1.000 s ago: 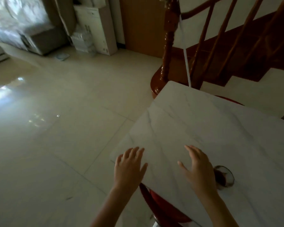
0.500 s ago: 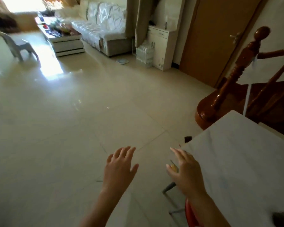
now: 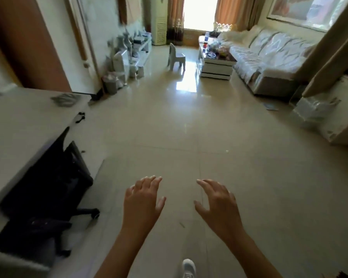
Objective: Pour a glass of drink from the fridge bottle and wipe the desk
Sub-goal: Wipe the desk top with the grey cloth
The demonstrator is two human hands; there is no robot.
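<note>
My left hand (image 3: 142, 199) and my right hand (image 3: 219, 205) hover side by side over the tiled floor, palms down, fingers spread, holding nothing. A pale desk (image 3: 22, 125) stands at the left, with a dark office chair (image 3: 48, 187) tucked under it. A grey crumpled thing (image 3: 63, 98), perhaps a cloth, lies on the desk's far corner. No fridge, bottle or glass is in view.
A long stretch of glossy tiled floor (image 3: 189, 121) runs ahead. A white sofa (image 3: 269, 57) and coffee table (image 3: 217, 61) stand at the far right, a small plastic chair (image 3: 176, 57) in the middle distance, cabinets and bins (image 3: 121, 67) along the left wall. My white shoe (image 3: 189, 267) shows below.
The view has swung left, away from the marble table, glass and staircase, onto the living room and desk. Both hands stay open and held out in front.
</note>
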